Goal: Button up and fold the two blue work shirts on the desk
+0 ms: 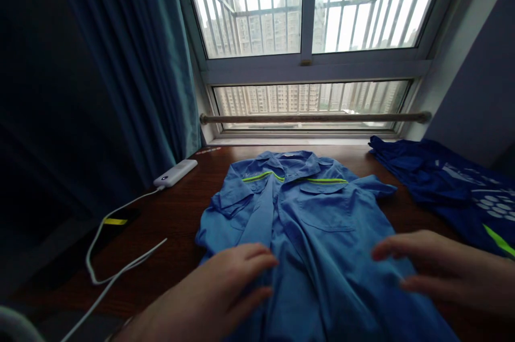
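A blue shirt [328,213] lies front side up on the brown table [177,218], its collar [287,158] at the far end and its front parted partway down. Yellow-green stripes [263,175] cross its chest above the pockets. The left hand [225,291] is over the near left part of the shirt, thumb spread from the fingers and nothing seen between them. The right hand [446,269] is at the shirt's near right side, also spread fairly wide and bare of any object (it is a little blurred). Whether either hand touches the shirt, I cannot tell. Right of the shirt lies a darker blue garment [426,176] with white print. Left of the shirt sit a white power bank [176,173] and its looped white cable [95,282]. Beyond the shirt's collar is a barred window [306,9], and to its far left a blue curtain [137,63].
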Motion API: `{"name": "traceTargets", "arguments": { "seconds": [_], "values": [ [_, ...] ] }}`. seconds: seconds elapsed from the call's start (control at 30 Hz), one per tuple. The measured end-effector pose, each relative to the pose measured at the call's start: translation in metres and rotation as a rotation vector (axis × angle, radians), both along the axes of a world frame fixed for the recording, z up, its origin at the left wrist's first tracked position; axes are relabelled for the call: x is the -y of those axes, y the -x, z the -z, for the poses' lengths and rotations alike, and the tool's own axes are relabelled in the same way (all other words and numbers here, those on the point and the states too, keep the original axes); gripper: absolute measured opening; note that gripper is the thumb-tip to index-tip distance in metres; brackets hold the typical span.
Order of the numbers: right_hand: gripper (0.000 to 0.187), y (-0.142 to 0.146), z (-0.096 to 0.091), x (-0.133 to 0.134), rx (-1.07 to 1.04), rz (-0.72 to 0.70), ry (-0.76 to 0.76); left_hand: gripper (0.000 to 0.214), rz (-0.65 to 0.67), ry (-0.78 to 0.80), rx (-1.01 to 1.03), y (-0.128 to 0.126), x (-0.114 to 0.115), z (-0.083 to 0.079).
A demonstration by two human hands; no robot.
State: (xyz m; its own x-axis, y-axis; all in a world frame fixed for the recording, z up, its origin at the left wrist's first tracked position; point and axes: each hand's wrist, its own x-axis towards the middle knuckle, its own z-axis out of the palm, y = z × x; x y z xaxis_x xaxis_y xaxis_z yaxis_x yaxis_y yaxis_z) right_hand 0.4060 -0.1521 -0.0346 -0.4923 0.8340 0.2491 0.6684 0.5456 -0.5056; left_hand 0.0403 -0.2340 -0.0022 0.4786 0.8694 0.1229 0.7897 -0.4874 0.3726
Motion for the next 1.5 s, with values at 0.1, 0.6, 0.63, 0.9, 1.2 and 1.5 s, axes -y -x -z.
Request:
{"name": "traceTargets", "arguments": {
  "seconds": [0.1, 0.6, 0.63, 0.9, 1.2, 1.5],
  "values": [
    [0.032, 0.069, -0.003, -0.056, 0.257, -0.201, 0.151, 0.023, -0.018, -0.058, -0.046, -0.022, -0.07, 0.0],
    [0.06, 0.166, 0.074, -0.26, 0.346, 0.326, 0.024, 0.042, 0.048, -0.014, -0.13, 0.003, -0.333, 0.102],
    [0.058, 0.162, 0.076, -0.267, 0.353, 0.312, 0.017, 0.043, 0.03, -0.059, -0.145, 0.002, -0.336, 0.105],
    [0.041, 0.159, 0.088, -0.274, 0.326, 0.106, -0.183, 0.035, -0.083, -0.322, -0.119, -0.011, -0.335, 0.125],
    [0.038, 0.179, 0.085, -0.252, 0.177, -0.135, -0.256, 0.025, -0.118, -0.355, -0.03, -0.012, -0.328, 0.114],
    [0.045, 0.194, 0.079, -0.25, 0.179, 0.218, -0.104, 0.027, -0.29, -0.055, 0.582, -0.002, -0.35, 0.12]
  ]
}}
